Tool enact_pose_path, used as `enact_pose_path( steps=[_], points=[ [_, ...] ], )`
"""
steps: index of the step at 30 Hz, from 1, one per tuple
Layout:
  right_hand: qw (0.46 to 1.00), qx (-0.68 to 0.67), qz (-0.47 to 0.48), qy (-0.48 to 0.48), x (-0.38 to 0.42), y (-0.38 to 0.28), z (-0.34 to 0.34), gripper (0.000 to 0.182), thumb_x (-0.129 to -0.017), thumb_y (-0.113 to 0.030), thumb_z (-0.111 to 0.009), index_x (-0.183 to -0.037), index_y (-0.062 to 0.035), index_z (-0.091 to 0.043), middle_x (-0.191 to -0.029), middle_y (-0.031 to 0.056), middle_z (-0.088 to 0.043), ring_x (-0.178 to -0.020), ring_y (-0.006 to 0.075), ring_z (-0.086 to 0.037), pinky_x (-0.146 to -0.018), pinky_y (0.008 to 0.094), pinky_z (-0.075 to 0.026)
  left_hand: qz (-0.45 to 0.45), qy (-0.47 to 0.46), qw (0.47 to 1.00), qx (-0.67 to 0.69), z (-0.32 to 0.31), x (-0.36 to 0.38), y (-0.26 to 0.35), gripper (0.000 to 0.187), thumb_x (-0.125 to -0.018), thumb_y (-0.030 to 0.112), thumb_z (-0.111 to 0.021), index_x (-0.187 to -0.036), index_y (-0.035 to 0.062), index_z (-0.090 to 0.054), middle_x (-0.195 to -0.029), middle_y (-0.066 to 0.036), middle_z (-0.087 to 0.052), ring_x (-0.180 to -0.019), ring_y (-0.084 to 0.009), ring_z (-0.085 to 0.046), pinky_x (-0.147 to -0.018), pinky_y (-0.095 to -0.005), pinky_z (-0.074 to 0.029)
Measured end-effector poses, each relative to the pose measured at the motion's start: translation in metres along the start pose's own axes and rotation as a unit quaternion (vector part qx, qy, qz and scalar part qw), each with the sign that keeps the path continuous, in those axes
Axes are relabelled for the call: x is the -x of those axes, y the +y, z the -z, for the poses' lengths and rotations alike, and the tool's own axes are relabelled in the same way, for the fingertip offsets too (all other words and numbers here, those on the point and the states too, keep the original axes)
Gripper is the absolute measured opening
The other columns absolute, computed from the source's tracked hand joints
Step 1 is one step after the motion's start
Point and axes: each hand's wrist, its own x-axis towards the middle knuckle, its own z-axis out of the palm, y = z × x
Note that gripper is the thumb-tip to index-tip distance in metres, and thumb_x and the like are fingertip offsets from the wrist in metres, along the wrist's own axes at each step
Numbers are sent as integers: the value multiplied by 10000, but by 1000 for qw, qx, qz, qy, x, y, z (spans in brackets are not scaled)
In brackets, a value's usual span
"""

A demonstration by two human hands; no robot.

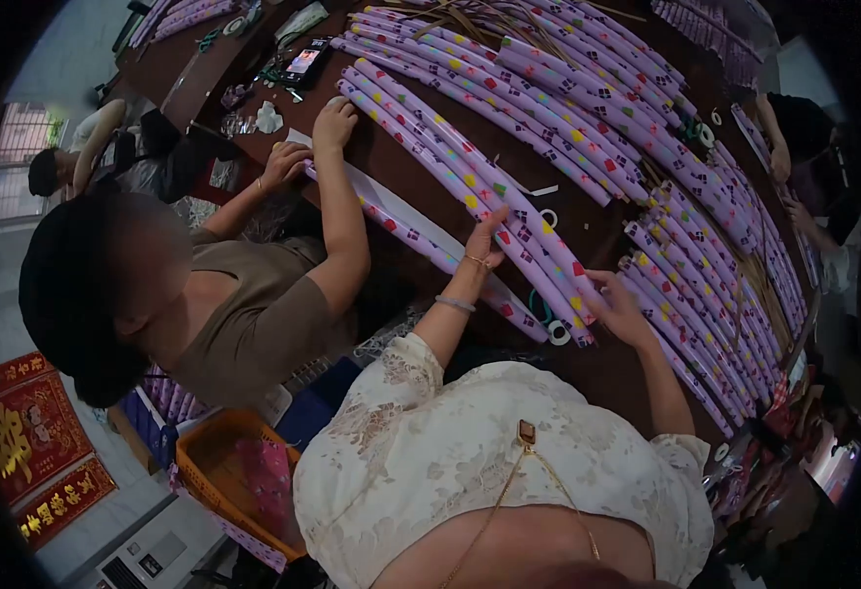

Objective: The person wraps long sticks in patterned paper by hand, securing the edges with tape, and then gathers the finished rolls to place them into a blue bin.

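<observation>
Long rolls of lilac wrapping paper (430, 137), printed with colourful gift shapes, lie slantwise in front of me. My left hand (486, 239) is closed around them near their lower part, a bracelet on its wrist. At their near right end, my right hand (619, 306) grips the edge with thumb and fingers; part of these fingers is hidden behind the rolls. Below my left forearm, another lilac roll (401, 228) with a pale loose edge runs across the table's edge. A co-worker's two hands rest at its far end.
Piles of similar rolls (597, 108) cover the far side of the dark table (391, 196), with more stacked at right (705, 304). A tape roll (558, 334) lies by the near edge. A phone (305, 61) is at the back. An orange basket (216, 491) stands lower left. People sit at both sides.
</observation>
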Motion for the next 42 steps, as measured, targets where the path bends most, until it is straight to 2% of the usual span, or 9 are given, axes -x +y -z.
enact_pose_path(
  steps=[5, 7, 8, 10, 16, 24, 31, 33, 42],
  points=[
    [993, -3, -23, -114, -31, -16, 23, 264, -823, -123, -518, -1070, -31, -523, -994, 48, -551, -928, 145, -517, -819, 277, -405, -12, 30, 999, -17, -3, 5, 3, 245, -741, 119, -664, -949, 58, -551, -861, -54, -604, -795, -193, -591, -761, -368, -498],
    [976, 154, 129, 84, -69, 8, 28, 197, -798, -119, -565, -974, -32, -554, -918, 84, -565, -851, 224, -542, -739, 328, -433, -14, 36, 999, -5, -5, 6, 4, 250, -733, 102, -671, -947, 58, -549, -857, -52, -603, -793, -190, -592, -755, -362, -502],
    [918, 277, 213, 189, -91, 17, 32, 206, -781, -124, -584, -964, -38, -550, -917, 106, -561, -852, 256, -544, -732, 342, -435, -14, 36, 999, -5, -6, 7, 4, 250, -733, 102, -671, -947, 58, -549, -857, -52, -603, -793, -190, -592, -755, -362, -502],
    [869, 389, 166, 257, -127, 27, 39, 244, -752, -139, -604, -974, -63, -538, -947, 131, -549, -886, 292, -527, -736, 359, -429, -16, 49, 999, 9, -9, 8, 5, 198, -752, 103, -650, -920, 52, -558, -845, -60, -610, -781, -191, -604, -739, -368, -520],
    [819, 489, 185, 237, -167, 36, 19, 327, -749, -153, -599, -1057, -83, -515, -991, 84, -532, -928, 240, -514, -758, 366, -404, -3, 53, 998, 23, -3, 14, 5, 215, -746, 87, -652, -933, 56, -550, -835, -51, -599, -782, -189, -595, -762, -367, -505],
    [802, 411, 349, 256, -311, -19, -45, 381, -749, -229, -601, -1085, -70, -516, -988, 60, -515, -910, 229, -500, -734, 346, -405, 25, 112, 993, -1, -7, 17, 8, 212, -743, 107, -648, -921, 50, -548, -839, -70, -604, -764, -205, -602, -735, -373, -515],
    [778, 491, 314, 234, -365, -9, -63, 392, -744, -277, -604, -1090, -106, -534, -928, 20, -510, -836, 176, -492, -669, 314, -388, 19, 85, 996, 30, -2, 20, 4, 231, -740, 60, -628, -957, 42, -552, -875, -59, -608, -793, -200, -600, -750, -363, -509],
    [751, 485, 363, 261, -366, -3, -62, 399, -741, -298, -607, -1090, -116, -539, -929, 2, -510, -820, 155, -491, -656, 304, -372, 14, 93, 995, 39, -3, 21, 3, 239, -735, 49, -630, -959, 40, -548, -872, -59, -606, -786, -199, -603, -742, -360, -515],
    [758, 473, 342, 291, -375, -25, -72, 341, -758, -302, -588, -1064, -154, -559, -906, -20, -521, -770, 143, -500, -666, 292, -360, 19, 78, 995, 53, -9, 22, 4, 245, -735, 34, -625, -966, 40, -544, -868, -65, -606, -787, -197, -603, -745, -351, -515]
  ],
)
